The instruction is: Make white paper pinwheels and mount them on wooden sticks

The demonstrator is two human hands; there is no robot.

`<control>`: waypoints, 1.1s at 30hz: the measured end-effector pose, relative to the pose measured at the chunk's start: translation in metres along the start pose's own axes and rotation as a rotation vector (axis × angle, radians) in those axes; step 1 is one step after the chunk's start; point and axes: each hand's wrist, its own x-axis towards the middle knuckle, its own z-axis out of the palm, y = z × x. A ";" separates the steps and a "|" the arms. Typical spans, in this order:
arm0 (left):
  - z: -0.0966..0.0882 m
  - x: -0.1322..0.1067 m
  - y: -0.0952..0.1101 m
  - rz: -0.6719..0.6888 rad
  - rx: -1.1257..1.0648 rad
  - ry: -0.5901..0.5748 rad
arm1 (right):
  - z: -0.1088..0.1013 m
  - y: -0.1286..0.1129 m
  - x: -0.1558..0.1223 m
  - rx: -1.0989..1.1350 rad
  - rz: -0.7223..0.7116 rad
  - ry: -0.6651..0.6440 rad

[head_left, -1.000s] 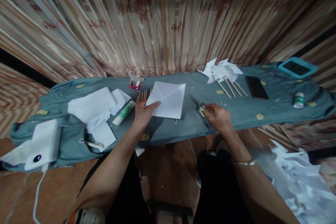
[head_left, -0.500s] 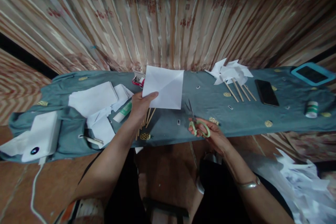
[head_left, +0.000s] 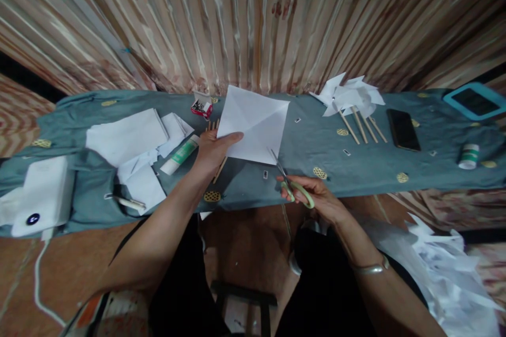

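Observation:
A square sheet of white paper (head_left: 255, 121) with diagonal creases is gripped at its left edge by my left hand (head_left: 217, 147), thumb on top. My right hand (head_left: 310, 195) has its fingers in the handles of green-handled scissors (head_left: 290, 183). The scissor tips reach the paper's lower right corner; whether a cut has begun I cannot tell. Wooden sticks (head_left: 220, 170) lie partly hidden beneath my left hand and the paper. Just beyond that hand stands a small red box of pins (head_left: 202, 107).
White paper pinwheels (head_left: 350, 96) on sticks lie right of centre, near a black phone (head_left: 403, 129). Stacked paper (head_left: 126, 137), a green-and-white tube (head_left: 181, 154) and a white power bank (head_left: 45, 197) are at left. More cut paper (head_left: 446, 268) fills a bag at lower right.
The paper has turned slightly in my left hand, and the scissors have come up to its lower right corner with their blades closer together. The whole view has shifted a little.

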 end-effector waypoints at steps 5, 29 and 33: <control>0.004 -0.003 0.002 -0.008 -0.024 -0.012 | 0.000 0.002 -0.001 -0.020 -0.014 -0.008; 0.005 -0.008 0.007 -0.021 -0.016 -0.041 | -0.002 0.010 0.002 -0.014 0.044 0.043; 0.003 -0.006 0.002 -0.023 -0.012 -0.062 | -0.001 0.010 0.002 0.000 0.046 0.043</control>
